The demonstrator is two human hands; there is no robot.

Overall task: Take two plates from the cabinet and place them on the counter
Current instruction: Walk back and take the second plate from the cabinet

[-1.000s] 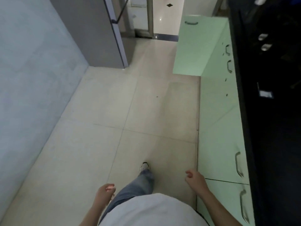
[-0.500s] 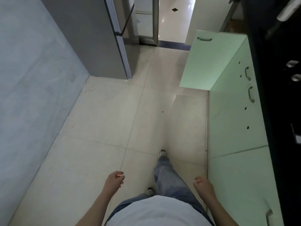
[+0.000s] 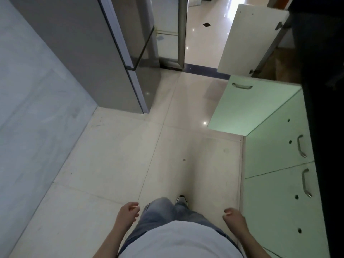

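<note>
I see both hands empty, fingers loosely curled: left hand, right hand. A green cabinet door stands open ahead on the right, under the dark counter. I can see no plates and read no writing.

Counter top too dark — contents unreadable; open cabinet interior hidden.

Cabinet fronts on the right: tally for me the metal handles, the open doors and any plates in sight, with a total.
Metal handles: 3, one on the open green door, two on the closed fronts
Open doors: 2, the green door and a white door
Plates: 0 in view
Total: 5
</note>
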